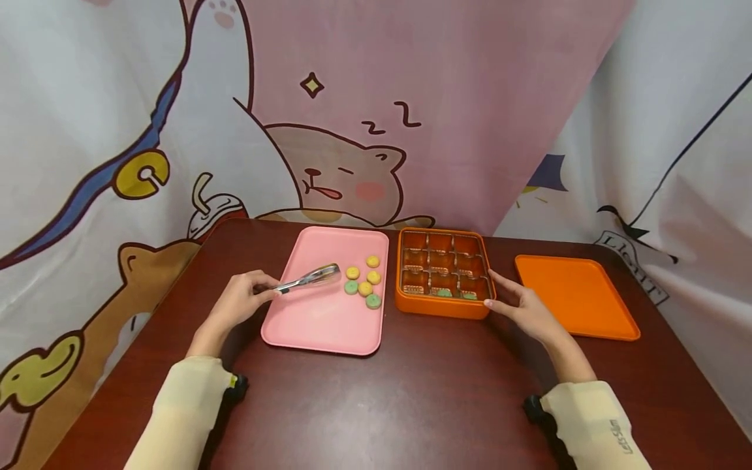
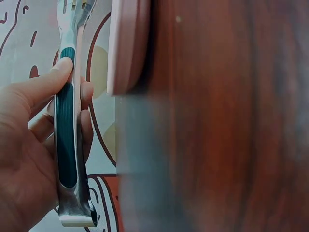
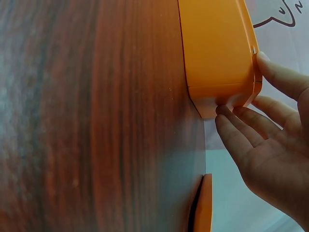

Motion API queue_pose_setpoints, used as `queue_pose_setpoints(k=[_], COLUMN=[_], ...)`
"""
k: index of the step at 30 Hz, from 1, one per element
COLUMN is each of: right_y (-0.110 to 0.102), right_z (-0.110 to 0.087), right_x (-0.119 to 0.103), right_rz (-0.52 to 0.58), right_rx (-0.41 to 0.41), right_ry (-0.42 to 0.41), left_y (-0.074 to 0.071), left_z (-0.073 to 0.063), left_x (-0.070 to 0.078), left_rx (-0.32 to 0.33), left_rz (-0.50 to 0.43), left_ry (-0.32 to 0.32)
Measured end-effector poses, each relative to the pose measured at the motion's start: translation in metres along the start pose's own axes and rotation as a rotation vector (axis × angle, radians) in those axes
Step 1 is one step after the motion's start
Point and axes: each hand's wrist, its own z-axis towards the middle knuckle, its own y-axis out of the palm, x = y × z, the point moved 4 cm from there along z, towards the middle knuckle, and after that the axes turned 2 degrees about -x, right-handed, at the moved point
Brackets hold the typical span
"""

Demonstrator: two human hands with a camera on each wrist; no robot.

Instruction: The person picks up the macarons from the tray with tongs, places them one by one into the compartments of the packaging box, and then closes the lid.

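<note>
My left hand (image 1: 242, 299) holds metal tongs (image 1: 308, 279) by the handle, thumb on the green grip strip (image 2: 66, 135). The tongs' head hangs over the pink tray (image 1: 323, 326). To its right on the tray lie small round yellow sweets (image 1: 352, 273) and green sweets (image 1: 373, 301). My right hand (image 1: 525, 312) rests at the front right corner of an orange box (image 1: 440, 307), thumb by the rim and fingertips touching its side (image 3: 219, 63). Clear dividers split the box into several compartments; green pieces (image 1: 444, 293) lie in the front middle and front right ones.
An orange lid-like tray (image 1: 578, 294) lies flat on the table to the right of the box. The dark reddish wooden table (image 1: 376, 405) reaches back to a printed curtain (image 1: 470, 117) with a sleeping cartoon animal.
</note>
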Motion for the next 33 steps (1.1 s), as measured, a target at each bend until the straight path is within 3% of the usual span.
queue_pose_setpoints(k=[19, 33], right_y=[-0.001, 0.000], right_z=[0.003, 0.001], right_x=[-0.001, -0.001], right_rz=[0.005, -0.012], right_rx=[-0.001, -0.001], right_ry=[0.006, 0.013], left_y=[0.004, 0.024], left_z=[0.021, 0.038], left_x=[0.032, 0.054], left_rx=[0.044, 0.018], left_rz=[-0.039, -0.097], left_ry=[0.034, 0.029])
